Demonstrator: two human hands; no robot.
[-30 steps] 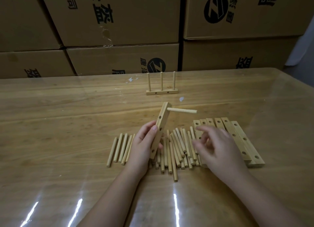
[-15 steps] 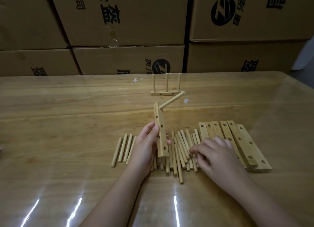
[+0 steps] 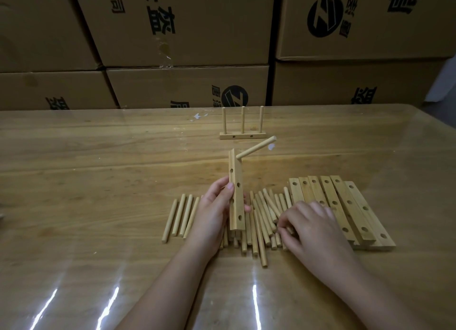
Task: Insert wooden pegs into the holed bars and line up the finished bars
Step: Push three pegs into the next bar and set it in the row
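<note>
My left hand [image 3: 214,213] grips a holed wooden bar [image 3: 236,193], held upright above the table. One peg [image 3: 256,149] sticks out of the bar's top hole, pointing up and to the right. My right hand [image 3: 311,224] rests on the pile of loose pegs [image 3: 265,211], fingertips curled onto a peg; whether it is pinched is unclear. Several empty holed bars [image 3: 345,206] lie side by side to the right of the pile. A finished bar with three upright pegs [image 3: 243,134] stands farther back on the table.
Several more pegs [image 3: 181,216] lie in a row left of my left hand. Stacked cardboard boxes [image 3: 187,45] form a wall behind the wooden table [image 3: 74,181]. The table's right edge curves away at the far right.
My left hand has turned the bar from leaning right to upright, so its peg now points up-right. My right hand has come down onto the peg pile.
</note>
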